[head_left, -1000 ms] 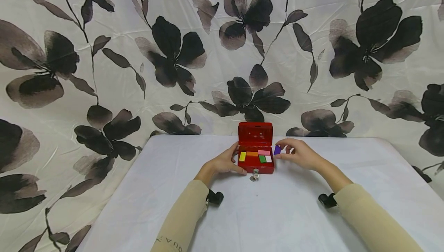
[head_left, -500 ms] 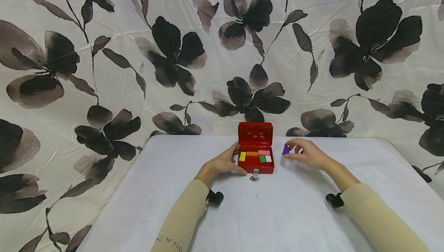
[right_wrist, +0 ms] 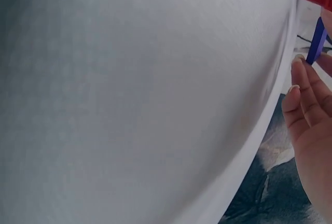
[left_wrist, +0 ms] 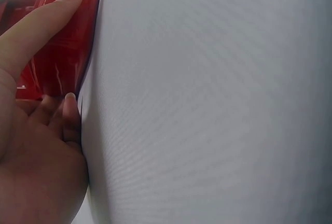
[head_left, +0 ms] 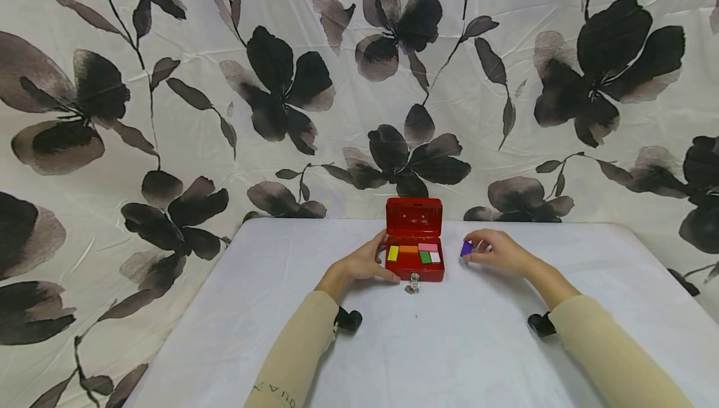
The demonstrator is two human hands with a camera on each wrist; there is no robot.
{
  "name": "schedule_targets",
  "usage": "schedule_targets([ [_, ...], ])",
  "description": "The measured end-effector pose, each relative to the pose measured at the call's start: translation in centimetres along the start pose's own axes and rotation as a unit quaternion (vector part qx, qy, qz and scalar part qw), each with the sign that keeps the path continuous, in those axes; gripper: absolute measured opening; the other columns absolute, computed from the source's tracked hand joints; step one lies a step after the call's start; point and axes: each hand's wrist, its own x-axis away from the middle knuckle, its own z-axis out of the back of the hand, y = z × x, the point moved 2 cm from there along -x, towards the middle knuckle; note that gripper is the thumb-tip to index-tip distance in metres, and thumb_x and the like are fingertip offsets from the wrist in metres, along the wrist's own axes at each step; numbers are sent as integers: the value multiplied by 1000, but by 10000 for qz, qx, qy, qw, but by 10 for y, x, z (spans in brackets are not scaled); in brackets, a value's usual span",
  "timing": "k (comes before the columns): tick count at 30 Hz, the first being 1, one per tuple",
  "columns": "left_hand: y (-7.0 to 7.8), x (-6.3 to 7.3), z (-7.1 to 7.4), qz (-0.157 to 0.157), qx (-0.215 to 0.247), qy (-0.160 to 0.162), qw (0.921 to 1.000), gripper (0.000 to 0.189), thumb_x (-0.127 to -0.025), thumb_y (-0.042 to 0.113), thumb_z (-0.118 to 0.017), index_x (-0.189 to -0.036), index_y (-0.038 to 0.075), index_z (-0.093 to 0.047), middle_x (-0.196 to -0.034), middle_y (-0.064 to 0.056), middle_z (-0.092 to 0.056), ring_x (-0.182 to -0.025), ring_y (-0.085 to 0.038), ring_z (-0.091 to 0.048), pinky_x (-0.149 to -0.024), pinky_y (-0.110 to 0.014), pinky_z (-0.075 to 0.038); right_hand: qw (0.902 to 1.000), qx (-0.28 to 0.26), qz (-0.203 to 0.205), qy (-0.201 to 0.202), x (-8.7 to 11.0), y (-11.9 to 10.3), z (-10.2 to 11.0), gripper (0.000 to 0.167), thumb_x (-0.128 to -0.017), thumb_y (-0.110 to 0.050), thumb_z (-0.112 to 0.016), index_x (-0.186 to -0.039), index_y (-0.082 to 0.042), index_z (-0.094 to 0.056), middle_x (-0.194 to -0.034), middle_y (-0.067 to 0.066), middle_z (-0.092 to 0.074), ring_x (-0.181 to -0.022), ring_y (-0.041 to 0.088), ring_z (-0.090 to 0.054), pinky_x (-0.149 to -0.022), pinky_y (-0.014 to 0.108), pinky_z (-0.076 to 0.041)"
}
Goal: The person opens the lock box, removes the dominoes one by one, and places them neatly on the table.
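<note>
A red metal cash box [head_left: 415, 272] stands with its lid [head_left: 414, 216] up near the table's far edge. Inside lie small coloured blocks: yellow [head_left: 393, 253], orange [head_left: 408, 249], pink [head_left: 428, 247], green [head_left: 425, 257] and white [head_left: 435, 257]. My left hand [head_left: 362, 262] holds the box by its left front corner; in the left wrist view the thumb [left_wrist: 46, 24] lies along the red front. Right of the box, my right hand [head_left: 497, 252] pinches a purple block [head_left: 466, 248] between thumb and fingers, close over the table. The right wrist view shows this block [right_wrist: 316, 42] edge-on, flat and thin.
A metal latch [head_left: 414, 281] hangs at the front of the box. The white-covered table [head_left: 427, 352] ends just behind the box, against a floral cloth [head_left: 314, 96]. Black wrist cameras [head_left: 349, 320] sit beneath both sleeves.
My right hand has carried the purple block rightward away from the box, then slightly lower over the last half second. The left hand and the box have stayed still.
</note>
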Motion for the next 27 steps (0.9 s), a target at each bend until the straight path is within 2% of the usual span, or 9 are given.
schedule_targets([
  [8,0,0,0,26,16,18,10000,120,-73,21,-94,-165,26,-16,-163,3,-36,-148,-21,-35,-115,-46,-41,9996,48,-157,-233,-4,1,-3,43,-90,-19,-79,-124,6,-66,-99,8,-68,-89,22,-62,-81,34,-54],
  [18,1,-1,-1,-53,63,-76,9999,117,-76,16,-92,-165,22,-16,-162,-1,-38,-147,-22,-34,-117,-48,-38,9990,254,-63,-365,-10,-4,-4,46,-89,-21,-80,-123,6,-66,-98,8,-68,-85,18,-61,-78,33,-53],
  [27,1,0,-1,-1,88,-34,10000,119,-75,18,-92,-165,22,-14,-163,0,-36,-149,-22,-33,-118,-48,-37,9977,515,-38,-450,-15,-11,-6,44,-90,-22,-80,-121,6,-67,-100,10,-66,-83,20,-57,-77,34,-52],
])
